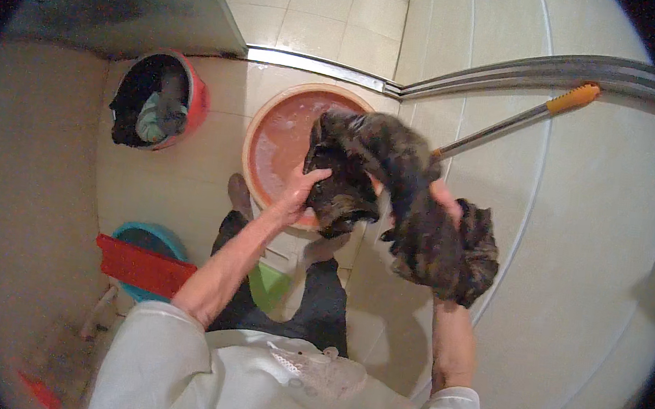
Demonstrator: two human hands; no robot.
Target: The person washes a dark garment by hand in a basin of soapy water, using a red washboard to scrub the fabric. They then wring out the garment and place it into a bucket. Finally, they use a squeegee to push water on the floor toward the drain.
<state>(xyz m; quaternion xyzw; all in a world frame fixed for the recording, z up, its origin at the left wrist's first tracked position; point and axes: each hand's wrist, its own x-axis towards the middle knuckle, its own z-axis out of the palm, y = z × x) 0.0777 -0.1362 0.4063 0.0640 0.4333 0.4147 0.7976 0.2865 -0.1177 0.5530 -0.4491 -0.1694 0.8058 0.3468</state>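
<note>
A dark brown, wet-looking garment (421, 213) is bunched in the air between my two hands. My left hand (302, 193) grips one end of it, thumb on top, over the rim of an orange plastic basin (249, 144). To the right, my right hand (447, 201) holds the other part, with the cloth draped down over the wrist and most of the fingers hidden. Cloudy water with some suds (287, 135) fills the basin under the garment.
A red bucket (199, 97) holding dark and pale green cloth stands at the upper left. Left of my legs, a red board (144, 267) lies across a teal basin (173, 240). A long-handled tool with a yellow grip (574, 98) leans at the right wall. Behind the basin runs a metal door track (317, 64).
</note>
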